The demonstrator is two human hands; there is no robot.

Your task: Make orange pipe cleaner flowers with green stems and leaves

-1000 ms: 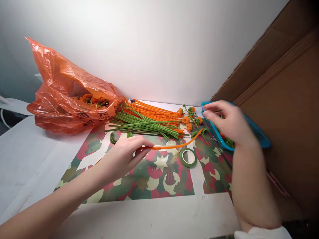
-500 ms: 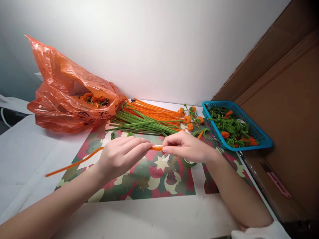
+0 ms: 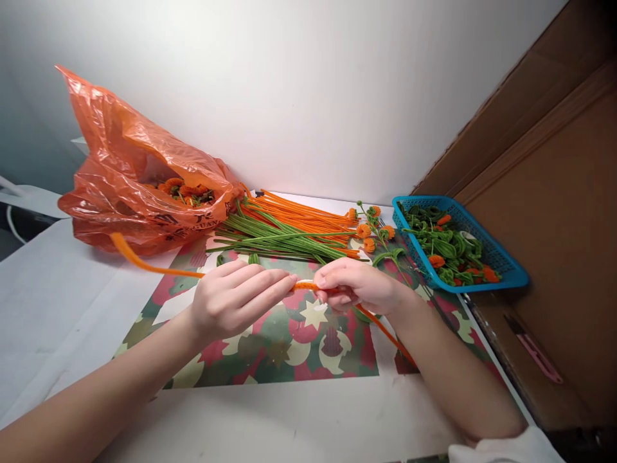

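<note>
Pinching an orange pipe cleaner (image 3: pixel 159 268), the left hand (image 3: pixel 231 297) and the right hand (image 3: pixel 354 286) met near the middle of the frame, above a paper mat (image 3: pixel 289 350) with stars and dots. The fingers of both hands were closed on that fuzzy stick, tips nearly touching. One end of it curved away to the left, toward an orange plastic bag (image 3: pixel 139 173) in the upper left. The other end poked out under the right hand, down toward the lower right.

Behind the hands lay a pile of green and orange pipe cleaners (image 3: pixel 284 228), touching the bag. Some small orange flowers (image 3: pixel 369 231) sat just to the right of the pile. A blue basket (image 3: pixel 501 273) at the right held green and orange curly bits. A brown cardboard wall (image 3: pixel 554 193) stood on the far right.
</note>
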